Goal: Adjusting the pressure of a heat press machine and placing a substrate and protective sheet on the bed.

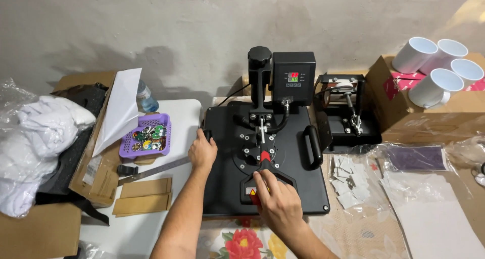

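My right hand [277, 201] has its grip clenched on the red lever [263, 160] of the black heat press [265, 153] mid-desk — my left hand [202, 152] grasps the press's left side handle [206, 134].

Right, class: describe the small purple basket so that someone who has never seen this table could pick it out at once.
Start at the big black heat press in the middle of the table and look to its left side, past the left hand. The purple basket sits there beside a tilted white sheet. It alone is lilac, perforated, and filled with colourful round badges.
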